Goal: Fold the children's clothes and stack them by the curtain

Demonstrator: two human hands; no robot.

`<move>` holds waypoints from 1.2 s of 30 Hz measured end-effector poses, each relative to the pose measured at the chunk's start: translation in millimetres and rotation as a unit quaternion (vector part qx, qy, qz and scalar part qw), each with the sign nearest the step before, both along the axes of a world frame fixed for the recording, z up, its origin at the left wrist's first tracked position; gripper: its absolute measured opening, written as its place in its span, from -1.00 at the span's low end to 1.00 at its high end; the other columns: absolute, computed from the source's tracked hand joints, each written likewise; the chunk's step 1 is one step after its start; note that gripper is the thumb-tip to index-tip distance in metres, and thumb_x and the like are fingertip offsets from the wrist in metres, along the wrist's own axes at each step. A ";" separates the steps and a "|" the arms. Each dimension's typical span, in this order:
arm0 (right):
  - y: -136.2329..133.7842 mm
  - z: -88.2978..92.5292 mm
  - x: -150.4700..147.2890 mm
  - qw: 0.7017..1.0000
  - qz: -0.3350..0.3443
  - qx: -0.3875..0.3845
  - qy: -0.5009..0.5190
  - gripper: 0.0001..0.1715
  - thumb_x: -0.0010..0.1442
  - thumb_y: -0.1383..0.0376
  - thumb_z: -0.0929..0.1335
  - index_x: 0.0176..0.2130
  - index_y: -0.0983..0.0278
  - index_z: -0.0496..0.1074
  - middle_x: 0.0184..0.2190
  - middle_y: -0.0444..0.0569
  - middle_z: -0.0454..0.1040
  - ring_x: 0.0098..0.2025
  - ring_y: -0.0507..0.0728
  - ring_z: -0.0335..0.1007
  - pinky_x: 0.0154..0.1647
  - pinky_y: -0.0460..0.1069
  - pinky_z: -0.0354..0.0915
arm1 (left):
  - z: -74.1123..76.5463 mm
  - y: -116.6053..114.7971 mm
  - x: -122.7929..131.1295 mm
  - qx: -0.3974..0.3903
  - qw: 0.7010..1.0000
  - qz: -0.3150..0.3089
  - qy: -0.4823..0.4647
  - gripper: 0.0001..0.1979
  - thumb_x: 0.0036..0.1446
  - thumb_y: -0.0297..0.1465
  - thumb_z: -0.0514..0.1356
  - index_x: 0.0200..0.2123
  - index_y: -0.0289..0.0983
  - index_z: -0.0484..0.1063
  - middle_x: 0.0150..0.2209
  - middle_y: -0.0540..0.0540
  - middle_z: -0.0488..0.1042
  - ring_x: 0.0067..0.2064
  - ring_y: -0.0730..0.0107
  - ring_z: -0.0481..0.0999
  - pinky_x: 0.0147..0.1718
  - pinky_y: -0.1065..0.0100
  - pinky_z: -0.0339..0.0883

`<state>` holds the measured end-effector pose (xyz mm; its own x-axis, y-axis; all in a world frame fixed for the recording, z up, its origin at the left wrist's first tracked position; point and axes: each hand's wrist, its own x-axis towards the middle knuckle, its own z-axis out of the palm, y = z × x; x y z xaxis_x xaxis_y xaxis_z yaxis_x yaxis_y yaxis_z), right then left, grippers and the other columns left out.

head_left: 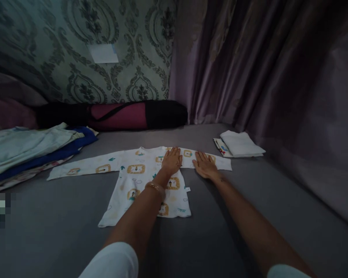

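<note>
A small white long-sleeved shirt (pixel 136 181) printed with orange lion faces and green leaves lies spread flat, its sleeves stretched out to both sides. My left hand (pixel 172 160) rests palm down near the right shoulder of the shirt, fingers extended. On the sleeve to the right, my right hand (pixel 204 164) also lies flat with its fingers stretched out. Neither hand grips the cloth. My left forearm hides part of the shirt's lower front. A small tag sticks out from the shirt's right side seam.
Folded white clothes (pixel 242 144) lie at the right beyond the sleeve. A pile of clothes (pixel 34 148) sits at the left. Along the patterned wall lies a long black and maroon bag (pixel 118 116). A purple curtain (pixel 220 58) hangs behind the grey bed surface (pixel 208 239).
</note>
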<state>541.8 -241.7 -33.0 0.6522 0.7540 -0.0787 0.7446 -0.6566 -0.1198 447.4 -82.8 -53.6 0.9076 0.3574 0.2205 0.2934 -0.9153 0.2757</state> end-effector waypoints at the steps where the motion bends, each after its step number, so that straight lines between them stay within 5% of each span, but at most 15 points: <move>1: -6.0 -0.2 3.7 1.000 -0.010 -0.007 -0.002 -0.27 0.36 0.11 -0.03 0.36 0.45 -0.09 0.39 0.12 -0.14 0.40 0.23 -0.27 0.36 0.23 -0.27 | -0.3 0.3 -0.1 -0.002 1.000 -0.002 -0.002 -0.50 0.32 -0.33 -0.17 0.25 -0.38 0.17 0.31 -0.26 0.13 0.34 0.14 0.07 0.28 0.04 -0.07; 11: -71.2 10.9 28.0 0.997 -0.066 -0.036 -0.009 -0.28 0.37 0.13 -0.06 0.36 0.46 -0.08 0.39 0.14 -0.17 0.41 0.20 -0.29 0.34 0.26 -0.21 | -3.0 1.8 0.9 -0.017 1.000 -0.008 -0.009 -0.51 0.33 -0.34 -0.14 0.24 -0.43 0.16 0.32 -0.30 0.11 0.34 0.07 0.06 0.28 0.01 -0.07; 17: -81.0 2.2 27.0 0.996 -0.058 0.012 -0.063 -0.35 0.36 0.18 0.00 0.33 0.39 0.04 0.35 0.13 0.00 0.38 0.19 -0.15 0.33 0.21 -0.12 | -3.3 4.5 1.0 -0.044 0.999 -0.017 -0.013 -0.56 0.33 -0.35 -0.10 0.22 -0.38 0.17 0.32 -0.27 0.11 0.34 0.09 0.05 0.29 -0.01 -0.11; 20: -81.4 -1.2 27.8 0.996 -0.053 0.039 -0.067 -0.37 0.36 0.18 0.03 0.30 0.38 0.09 0.34 0.13 0.04 0.36 0.20 -0.10 0.31 0.21 -0.09 | 8.2 9.0 2.1 -0.079 0.996 -0.028 -0.003 -0.57 0.32 -0.34 -0.04 0.20 -0.36 0.20 0.30 -0.25 0.17 0.32 0.14 0.10 0.27 0.03 -0.03; 24: -83.7 -1.2 28.0 0.994 -0.048 0.082 -0.062 -0.41 0.36 0.15 0.07 0.26 0.33 0.15 0.33 0.14 0.07 0.35 0.21 -0.07 0.30 0.19 -0.08 | 41.5 18.8 -13.1 -0.131 0.989 -0.052 -0.038 -0.56 0.32 -0.35 -0.02 0.20 -0.40 0.20 0.25 -0.21 0.26 0.26 0.27 0.22 0.20 0.22 0.15; 29: -84.7 8.4 13.5 0.986 -0.063 0.134 -0.076 -0.46 0.37 0.18 0.08 0.25 0.29 0.18 0.33 0.16 0.07 0.35 0.22 -0.07 0.30 0.11 -0.13 | 72.3 43.1 -97.7 -0.153 0.985 -0.031 -0.072 -0.54 0.26 -0.27 0.03 0.18 -0.31 0.26 0.12 -0.13 0.42 0.04 0.27 0.44 -0.01 0.29 0.34; 33: -76.0 23.3 -15.1 0.981 -0.065 0.164 -0.077 -0.54 0.34 0.30 0.12 0.16 0.37 0.26 0.22 0.21 0.25 0.25 0.19 0.11 0.23 0.06 -0.03 | 69.1 67.5 -198.4 -0.157 0.984 0.054 -0.070 -0.57 0.17 -0.16 0.05 -0.02 -0.29 0.42 -0.12 -0.23 0.53 -0.14 0.16 0.51 -0.19 0.23 0.36; 36: -62.6 33.1 -45.6 0.991 -0.031 0.126 -0.019 -0.64 0.32 0.31 0.14 -0.07 0.30 0.43 -0.06 0.12 0.49 -0.02 0.18 0.38 -0.04 -0.01 0.17 | 60.6 75.3 -259.0 -0.163 0.974 0.153 -0.022 -0.64 0.09 -0.13 0.06 -0.23 -0.24 0.48 -0.39 -0.15 0.53 -0.36 0.16 0.47 -0.35 0.23 0.29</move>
